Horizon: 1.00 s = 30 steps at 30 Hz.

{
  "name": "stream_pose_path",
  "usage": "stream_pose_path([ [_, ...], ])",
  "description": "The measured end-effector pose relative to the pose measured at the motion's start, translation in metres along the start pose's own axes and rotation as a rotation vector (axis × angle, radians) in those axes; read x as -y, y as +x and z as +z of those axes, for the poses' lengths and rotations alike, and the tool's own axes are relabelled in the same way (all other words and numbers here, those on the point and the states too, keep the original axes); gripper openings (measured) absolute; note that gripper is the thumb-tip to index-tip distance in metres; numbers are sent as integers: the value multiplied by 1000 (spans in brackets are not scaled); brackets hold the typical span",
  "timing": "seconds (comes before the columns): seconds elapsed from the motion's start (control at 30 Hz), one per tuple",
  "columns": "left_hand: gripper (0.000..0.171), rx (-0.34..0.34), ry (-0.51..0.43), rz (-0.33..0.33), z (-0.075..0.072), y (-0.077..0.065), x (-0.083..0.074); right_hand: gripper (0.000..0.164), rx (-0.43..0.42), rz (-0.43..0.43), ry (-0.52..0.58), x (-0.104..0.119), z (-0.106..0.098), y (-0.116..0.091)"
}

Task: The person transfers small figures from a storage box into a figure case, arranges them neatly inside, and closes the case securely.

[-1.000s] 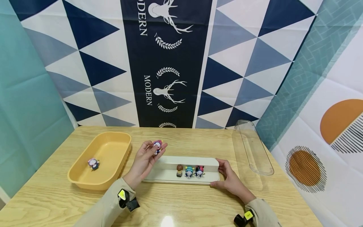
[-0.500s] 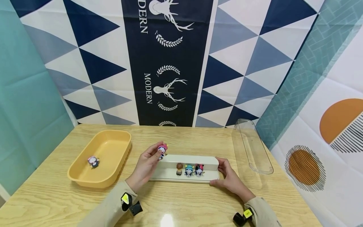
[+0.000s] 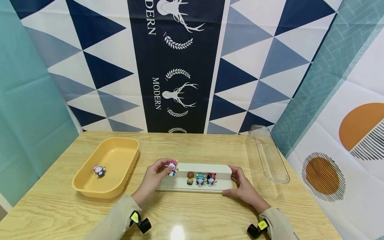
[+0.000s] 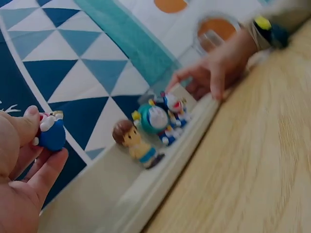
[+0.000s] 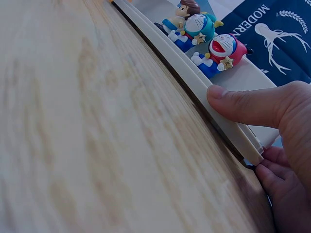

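W/ my R hand (image 3: 243,189) gripping the tray (image 3: 201,167), my L hand (image 3: 153,179), pinching the pink-hatted fig (image 3: 172,167), just dipped at lower centre, prob nearer placing.

You can read MODERN (image 3: 156,93) on the backdrop's dark panel (image 3: 178,60), with a cut-off repeat (image 3: 150,20) above. Your yellow wrist labels (image 3: 135,217) are too small to read.

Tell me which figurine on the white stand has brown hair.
The leftmost standing figurine, nearest the left hand; the middle one wears teal, the rightmost one reddish headgear.
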<state>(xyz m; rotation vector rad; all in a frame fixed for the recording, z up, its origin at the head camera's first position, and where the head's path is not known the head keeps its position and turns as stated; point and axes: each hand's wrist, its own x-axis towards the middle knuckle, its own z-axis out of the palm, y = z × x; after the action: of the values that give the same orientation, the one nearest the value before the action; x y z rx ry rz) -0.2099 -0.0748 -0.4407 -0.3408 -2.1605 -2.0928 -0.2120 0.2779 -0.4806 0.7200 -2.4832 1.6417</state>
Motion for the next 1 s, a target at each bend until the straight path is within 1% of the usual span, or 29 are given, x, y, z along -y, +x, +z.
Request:
stream_pose_path([
  [0.07,24,20,15,18,-1,-1,2,89,-1,3,-5,0,0,0],
  [0.2,24,75,-18,4,-3,-2,5,90,-3,9,-6,0,-1,1],
  [0.3,22,106,53,29,-5,-3,8,90,0,13,6,0,0,1],
  [0.43,18,156,190,90,-6,-4,10,91,1,10,16,0,0,0],
  [0.6,21,229,313,186,-3,-3,10,91,-5,9,7,0,-1,-1],
  [0.7,24,252,358,250,-2,-2,10,91,-2,16,6,-1,-1,-1],
  [0.83,24,280,399,309,0,-2,9,91,6,27,3,-1,-1,-1],
  [1.0,21,308,467,339,5,-2,10,91,-1,30,2,0,0,-1],
])
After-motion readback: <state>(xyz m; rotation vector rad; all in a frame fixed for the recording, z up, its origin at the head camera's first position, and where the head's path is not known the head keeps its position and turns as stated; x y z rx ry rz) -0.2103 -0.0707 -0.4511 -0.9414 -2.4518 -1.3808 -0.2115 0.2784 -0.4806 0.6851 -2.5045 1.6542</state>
